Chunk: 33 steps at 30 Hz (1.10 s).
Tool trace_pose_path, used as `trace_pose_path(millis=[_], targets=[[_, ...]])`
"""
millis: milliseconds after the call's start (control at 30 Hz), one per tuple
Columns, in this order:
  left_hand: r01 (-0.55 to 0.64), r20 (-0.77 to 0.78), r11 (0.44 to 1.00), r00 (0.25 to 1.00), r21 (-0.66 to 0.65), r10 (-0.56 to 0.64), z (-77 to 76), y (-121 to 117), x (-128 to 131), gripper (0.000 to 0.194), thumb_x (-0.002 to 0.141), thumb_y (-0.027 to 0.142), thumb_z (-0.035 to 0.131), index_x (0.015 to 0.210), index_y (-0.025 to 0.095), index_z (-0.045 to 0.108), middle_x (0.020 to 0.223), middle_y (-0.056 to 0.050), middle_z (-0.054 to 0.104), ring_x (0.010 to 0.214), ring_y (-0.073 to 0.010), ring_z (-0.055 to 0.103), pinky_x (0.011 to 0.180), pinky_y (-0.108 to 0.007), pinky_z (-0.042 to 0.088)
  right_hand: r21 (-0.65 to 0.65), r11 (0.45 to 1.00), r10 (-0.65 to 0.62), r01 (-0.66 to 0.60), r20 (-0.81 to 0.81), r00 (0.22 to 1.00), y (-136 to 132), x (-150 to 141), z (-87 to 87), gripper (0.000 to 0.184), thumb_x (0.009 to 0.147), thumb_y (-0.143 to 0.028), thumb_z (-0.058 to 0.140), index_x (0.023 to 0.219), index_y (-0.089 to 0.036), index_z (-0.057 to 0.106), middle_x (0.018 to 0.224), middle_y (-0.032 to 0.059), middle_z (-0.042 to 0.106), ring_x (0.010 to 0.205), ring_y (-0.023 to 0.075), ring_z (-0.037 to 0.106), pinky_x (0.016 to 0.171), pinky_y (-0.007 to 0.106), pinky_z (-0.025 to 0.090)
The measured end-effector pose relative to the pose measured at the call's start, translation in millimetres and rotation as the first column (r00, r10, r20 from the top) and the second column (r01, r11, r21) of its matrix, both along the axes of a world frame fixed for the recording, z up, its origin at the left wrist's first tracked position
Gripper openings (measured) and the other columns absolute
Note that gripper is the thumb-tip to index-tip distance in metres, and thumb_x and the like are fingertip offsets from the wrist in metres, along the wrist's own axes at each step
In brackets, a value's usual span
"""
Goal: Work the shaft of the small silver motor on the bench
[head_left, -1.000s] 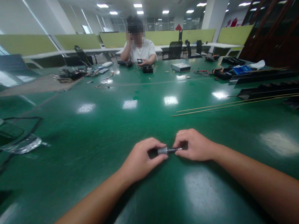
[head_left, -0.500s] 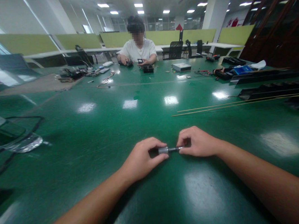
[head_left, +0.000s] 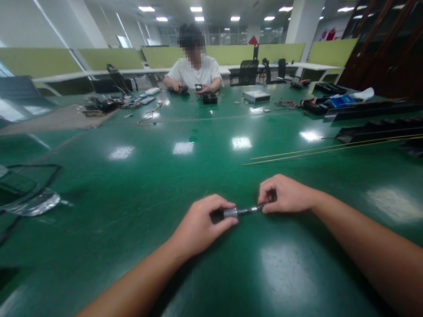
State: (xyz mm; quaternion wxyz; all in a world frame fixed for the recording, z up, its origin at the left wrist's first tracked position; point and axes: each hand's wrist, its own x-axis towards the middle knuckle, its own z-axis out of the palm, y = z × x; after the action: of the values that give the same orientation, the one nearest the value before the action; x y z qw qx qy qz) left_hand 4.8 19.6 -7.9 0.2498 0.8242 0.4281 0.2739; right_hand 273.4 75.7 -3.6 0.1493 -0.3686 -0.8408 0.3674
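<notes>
Between my hands, just over the green table [head_left: 205, 293], lies a small screwdriver-like tool [head_left: 246, 211] with a grey cylindrical grip and a thin shiny metal shaft pointing right. Thumb and fingers of my left hand [head_left: 204, 223] are closed around the grey grip. On the other side, my right hand [head_left: 285, 194] pinches the far end of the shaft between thumb and forefinger. Those fingertips partly hide the tip, so I cannot make out whether a separate small piece sits there.
Two thin yellowish rods [head_left: 304, 153] lie at right beside black ridged parts [head_left: 389, 127]. A clear container [head_left: 31, 200] and black cable stand at left. Across the table a person in a white shirt [head_left: 195, 73] handles dark parts near a silver box [head_left: 256, 96].
My right hand has slid slightly right and up along the shaft, baring more of the metal. My left hand keeps its place on the grip.
</notes>
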Motion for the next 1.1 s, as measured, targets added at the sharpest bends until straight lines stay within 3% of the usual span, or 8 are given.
trace_pose_path(millis=[233,467,700,1100], targets=[[-0.011,0.008,1.000,1.000,0.004,0.011,-1.6,1,1,0.017,0.083,0.026,0.073,0.099,0.020,0.072,0.097,-0.005,0.073,0.089,-0.0196,0.067,0.082,-0.031,0.051,0.031,0.999,0.023,-0.021,-0.053,0.998,-8,-15,-3.6,0.009,0.072,-0.023,0.076,0.078,-0.016,0.074,0.073,0.0010,0.069,0.065,0.0123,0.060,0.061,0.023,0.046],[0.032,0.001,0.999,0.999,0.016,-0.032,0.8,0,4,0.024,0.079,0.021,0.076,0.101,0.022,0.070,0.099,-0.003,0.070,0.093,-0.0196,0.064,0.084,-0.030,0.049,0.303,0.952,-0.013,0.044,-0.103,0.995,-28,-46,-14.3,0.008,0.077,-0.019,0.072,0.085,-0.018,0.075,0.080,0.0041,0.071,0.077,0.0162,0.062,0.073,0.028,0.046],[0.034,-0.009,0.999,0.999,-0.008,-0.034,3.9,1,5,0.016,0.093,0.029,0.061,0.103,0.021,0.071,0.099,-0.004,0.071,0.092,-0.0182,0.065,0.085,-0.029,0.048,0.326,0.944,-0.008,0.041,-0.100,0.995,-28,-43,-14.7,0.009,0.080,-0.020,0.070,0.088,-0.018,0.075,0.080,0.0040,0.071,0.077,0.0162,0.063,0.074,0.028,0.045],[0.025,-0.038,1.000,0.999,-0.016,-0.026,2.0,3,5,0.017,0.085,0.025,0.069,0.101,0.021,0.070,0.097,-0.003,0.070,0.090,-0.0182,0.064,0.083,-0.028,0.048,0.324,0.946,0.002,0.026,-0.085,0.996,-28,-44,-16.4,0.011,0.080,-0.022,0.070,0.089,-0.018,0.075,0.081,0.0037,0.071,0.078,0.0161,0.062,0.074,0.028,0.044]])
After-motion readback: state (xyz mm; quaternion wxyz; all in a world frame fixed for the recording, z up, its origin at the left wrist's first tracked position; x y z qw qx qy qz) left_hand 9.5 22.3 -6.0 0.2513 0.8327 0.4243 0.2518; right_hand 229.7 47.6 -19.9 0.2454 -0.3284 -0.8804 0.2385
